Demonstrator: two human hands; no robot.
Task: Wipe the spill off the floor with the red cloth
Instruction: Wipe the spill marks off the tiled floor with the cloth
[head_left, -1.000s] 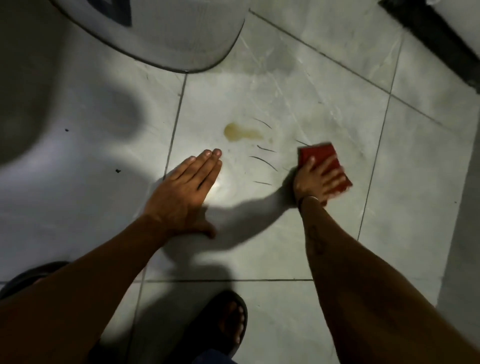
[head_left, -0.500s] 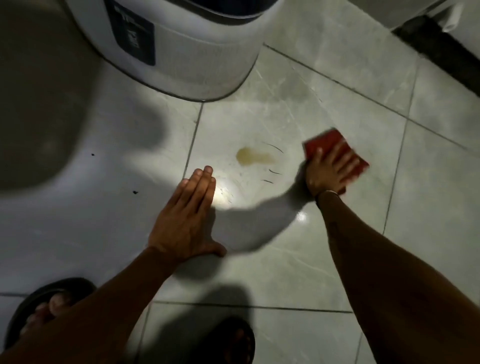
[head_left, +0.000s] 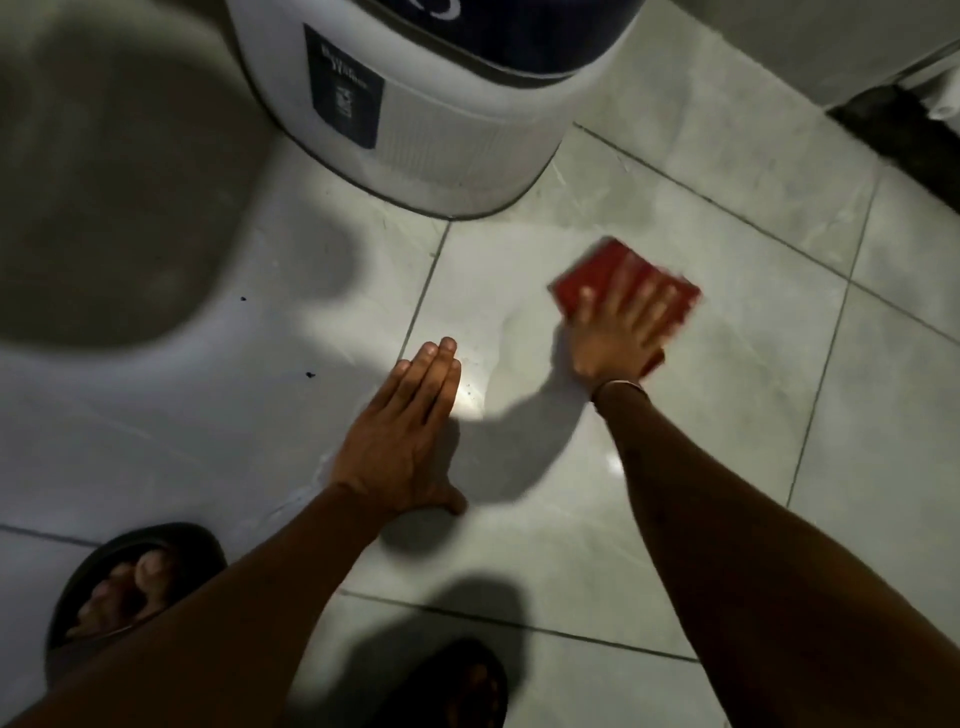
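Note:
My right hand (head_left: 618, 332) presses flat, fingers spread, on the folded red cloth (head_left: 587, 275), which lies on the grey floor tile (head_left: 727, 364) and looks motion-blurred. No brown spill shows on the tile. Only a faint curved wet mark (head_left: 500, 332) lies just left of the cloth. My left hand (head_left: 410, 436) rests palm down on the floor, fingers together and empty, a hand's width left of the cloth.
A round white appliance (head_left: 441, 130) with a dark blue label stands on the floor just beyond the hands. A dark gap (head_left: 904, 140) runs under a white unit at the top right. My sandalled feet (head_left: 130, 582) are at the bottom.
The right hand has slid the red cloth to the left over the place where the brown spill was, and the spill no longer shows. The left hand has stayed planted on the floor.

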